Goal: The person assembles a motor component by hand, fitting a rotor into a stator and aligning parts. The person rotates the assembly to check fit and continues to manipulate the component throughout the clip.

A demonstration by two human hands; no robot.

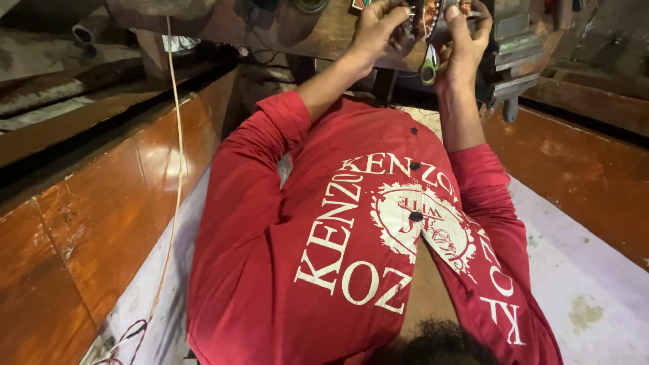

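Both my arms, in red shirt sleeves, reach forward to the top edge of the view. My left hand (375, 30) and my right hand (465, 40) both grip a small part with copper-coloured windings (426, 15), which is cut off by the frame edge. A green-handled tool (428, 64) hangs down between the hands, against my right thumb. I cannot tell which fingers hold it. The part sits at the edge of a wooden bench (318, 37), right next to a grey metal vise (515, 57).
A brown lacquered wooden panel (101, 209) runs along the left and another (581, 162) along the right. A thin pale cord (177, 135) hangs down the left side. Red and black wires (128, 334) lie at the bottom left on a pale floor (588, 284).
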